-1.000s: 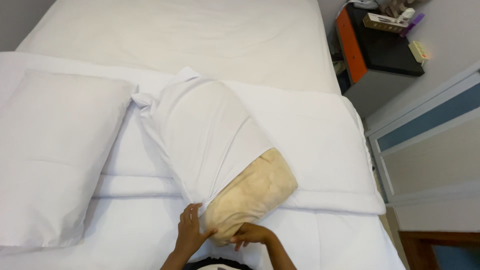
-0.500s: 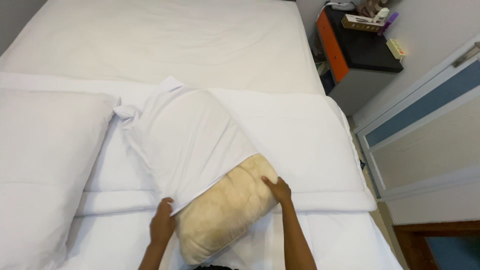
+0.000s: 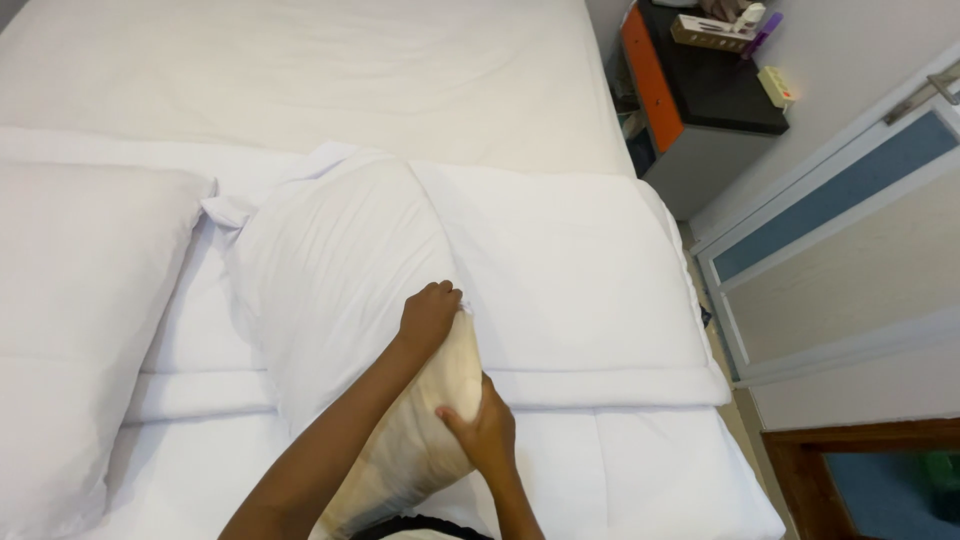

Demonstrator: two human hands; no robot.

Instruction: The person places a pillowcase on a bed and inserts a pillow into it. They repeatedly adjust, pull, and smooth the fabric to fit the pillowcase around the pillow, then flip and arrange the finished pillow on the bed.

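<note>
The left hand is reaching across the cream-coloured pillow and is closing its fingers on the open edge of the white pillowcase, gripping a fold of the fabric against the pillow's upper side. The right hand is pressing flat against the lower right side of the pillow, fingers spread and partly curled around the exposed cream surface; it is bracing the pillow and is not enclosing it.

The pillow is lying diagonally on the bed, near the person's body at the lower edge of the view. Most of it is sitting inside the pillowcase; only the lower end is showing uncovered between the two hands.

A second white pillow is lying to the left, just beside the pillowcase. A third white pillow is lying flat to the right, partly under the cased one. A nightstand with a dark top and orange side is standing beside the bed at upper right, carrying small items too blurred to identify.
</note>
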